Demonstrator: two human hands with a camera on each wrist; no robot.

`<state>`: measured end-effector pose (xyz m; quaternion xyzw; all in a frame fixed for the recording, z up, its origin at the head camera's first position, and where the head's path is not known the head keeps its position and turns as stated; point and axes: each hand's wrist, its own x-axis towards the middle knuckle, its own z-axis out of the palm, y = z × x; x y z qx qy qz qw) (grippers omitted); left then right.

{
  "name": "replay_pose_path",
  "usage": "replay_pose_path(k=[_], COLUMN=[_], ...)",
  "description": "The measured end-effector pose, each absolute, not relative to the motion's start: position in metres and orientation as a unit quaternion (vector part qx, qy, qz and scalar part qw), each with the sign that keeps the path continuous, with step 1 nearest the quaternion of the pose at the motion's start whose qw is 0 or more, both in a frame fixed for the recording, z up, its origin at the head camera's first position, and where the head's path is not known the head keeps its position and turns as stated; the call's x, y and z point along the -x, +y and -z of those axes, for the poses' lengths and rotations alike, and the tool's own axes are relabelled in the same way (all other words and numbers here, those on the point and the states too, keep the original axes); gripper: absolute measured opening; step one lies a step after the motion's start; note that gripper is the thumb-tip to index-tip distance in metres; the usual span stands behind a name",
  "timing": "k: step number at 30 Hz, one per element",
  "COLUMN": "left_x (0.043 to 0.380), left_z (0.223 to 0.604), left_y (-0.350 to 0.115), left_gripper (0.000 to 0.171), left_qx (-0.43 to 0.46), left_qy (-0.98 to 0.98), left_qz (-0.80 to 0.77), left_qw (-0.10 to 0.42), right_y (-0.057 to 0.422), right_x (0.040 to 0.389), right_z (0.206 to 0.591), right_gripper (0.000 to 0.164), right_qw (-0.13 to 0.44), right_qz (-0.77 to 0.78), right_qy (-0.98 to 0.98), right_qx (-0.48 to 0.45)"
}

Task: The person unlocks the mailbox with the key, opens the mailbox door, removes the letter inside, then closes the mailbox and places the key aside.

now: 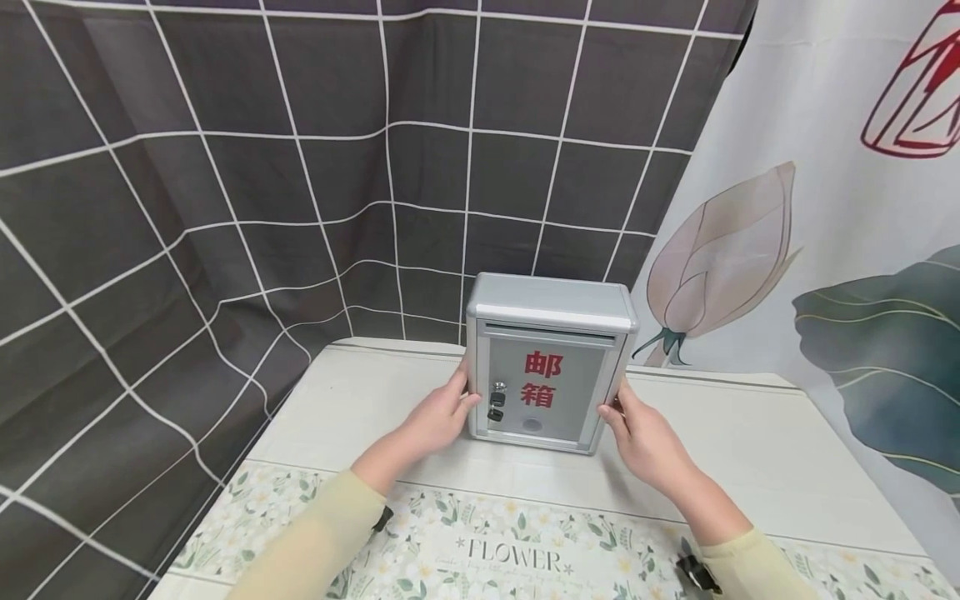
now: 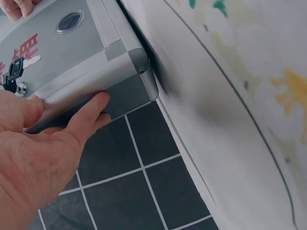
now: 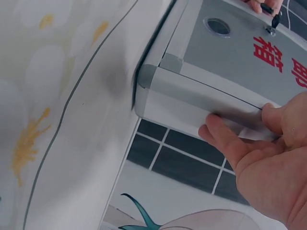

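A grey metal mailbox (image 1: 551, 362) with red characters on its door stands upright on the table, a slot running under its top. My left hand (image 1: 438, 417) grips its left side, thumb at the front edge and fingers along the side wall. On the opposite side my right hand (image 1: 648, 437) holds it the same way, as the right wrist view also shows. Keys (image 1: 497, 407) hang from the lock at the door's left, close to my left thumb. Low on the door is a small round window (image 3: 217, 27). The mailbox's back is hidden.
A white tabletop (image 1: 360, 392) carries a floral mat (image 1: 517, 533) printed with FLOWER along its front. Behind hangs a dark curtain (image 1: 315, 175) with white grid lines. To the right is a white cloth (image 1: 750, 108) with flower and leaf prints.
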<state>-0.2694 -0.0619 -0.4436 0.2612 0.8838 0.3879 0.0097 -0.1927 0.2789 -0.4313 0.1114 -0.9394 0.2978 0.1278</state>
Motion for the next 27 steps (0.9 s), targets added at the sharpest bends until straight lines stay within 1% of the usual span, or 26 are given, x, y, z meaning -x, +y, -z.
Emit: replay_pose_path(k=[5, 10, 15, 16, 22, 27], left_x=[0.271, 0.271, 0.272, 0.272, 0.276, 0.281], left_z=[0.445, 0.447, 0.447, 0.447, 0.45, 0.451], left_y=[-0.056, -0.053, -0.049, -0.049, -0.048, -0.046], left_gripper=[0.076, 0.075, 0.076, 0.076, 0.076, 0.076], left_qx=[-0.263, -0.26, -0.269, -0.27, -0.275, -0.276], left_qy=[0.882, 0.881, 0.876, 0.875, 0.876, 0.877], left_qz=[-0.39, -0.395, -0.4, -0.401, -0.395, -0.393], left_qw=[0.015, 0.019, 0.017, 0.018, 0.021, 0.016], right_y=[0.284, 0.286, 0.289, 0.29, 0.29, 0.293], right_x=[0.192, 0.193, 0.192, 0.192, 0.19, 0.191], right_z=[0.433, 0.434, 0.434, 0.434, 0.435, 0.434], right_gripper=[0.059, 0.062, 0.05, 0.049, 0.062, 0.065], right_qw=[0.131, 0.133, 0.148, 0.148, 0.144, 0.144], right_qz=[-0.297, -0.294, -0.284, -0.283, -0.278, -0.272], right_qy=[-0.94, -0.94, -0.941, -0.942, -0.944, -0.946], right_qx=[-0.107, -0.109, -0.107, -0.108, -0.104, -0.101])
